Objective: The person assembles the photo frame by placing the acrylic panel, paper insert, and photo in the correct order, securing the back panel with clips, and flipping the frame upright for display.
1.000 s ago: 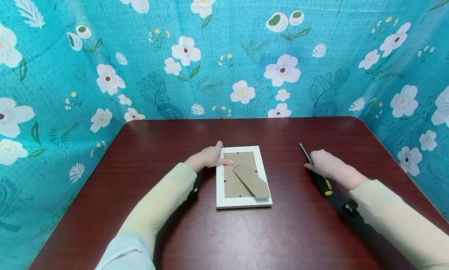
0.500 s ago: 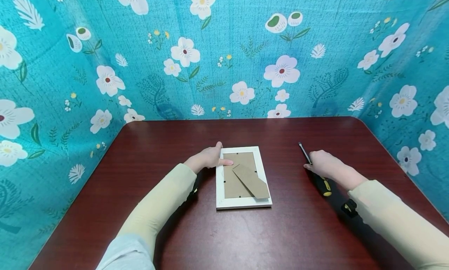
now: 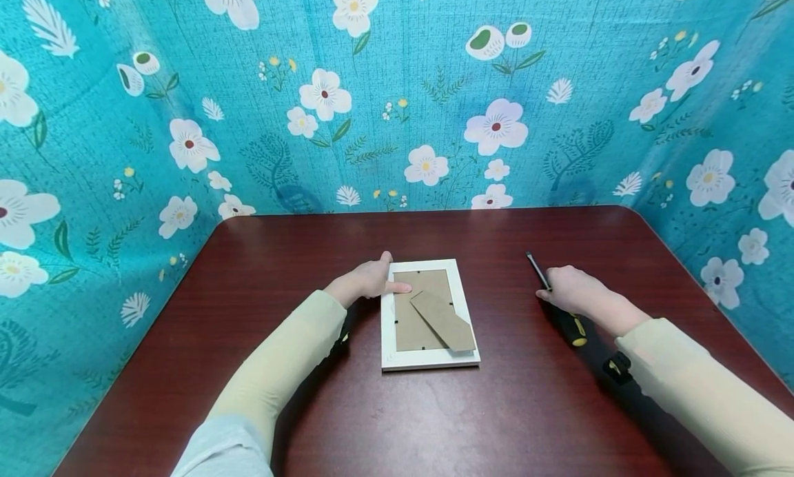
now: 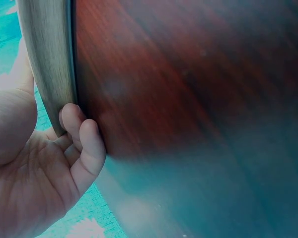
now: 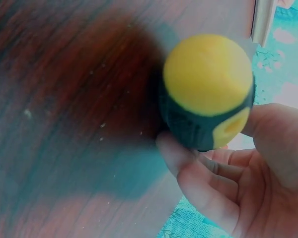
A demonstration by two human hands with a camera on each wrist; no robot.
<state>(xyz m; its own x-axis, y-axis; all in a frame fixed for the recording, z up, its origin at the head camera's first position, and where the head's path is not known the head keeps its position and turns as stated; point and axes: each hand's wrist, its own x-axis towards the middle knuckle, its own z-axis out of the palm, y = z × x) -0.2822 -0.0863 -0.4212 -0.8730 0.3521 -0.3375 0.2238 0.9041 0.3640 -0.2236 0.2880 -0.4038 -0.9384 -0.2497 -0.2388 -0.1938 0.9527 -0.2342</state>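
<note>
A white picture frame (image 3: 406, 359) lies face down near the table's middle, its brown back and slanted cardboard stand (image 3: 443, 321) showing. My left hand (image 3: 371, 278) grips its upper left edge, thumb laid over the back. In the left wrist view the frame's pale side (image 4: 50, 54) sits between thumb and curled fingers (image 4: 92, 148). To the right, my right hand (image 3: 578, 289) holds a black and yellow screwdriver (image 3: 569, 327), its metal tip pointing away from me. Seen from the right wrist, the yellow handle end (image 5: 207, 77) faces the camera, fingers around the handle.
Both hands are over a dark red-brown wooden table (image 3: 434, 422) with rounded far corners. A turquoise flowered cloth (image 3: 397, 98) hangs behind it and at both sides. The bare tabletop separates the frame from the screwdriver.
Both hands, the frame and the screwdriver keep their places on the table. Only the head view has shifted very slightly.
</note>
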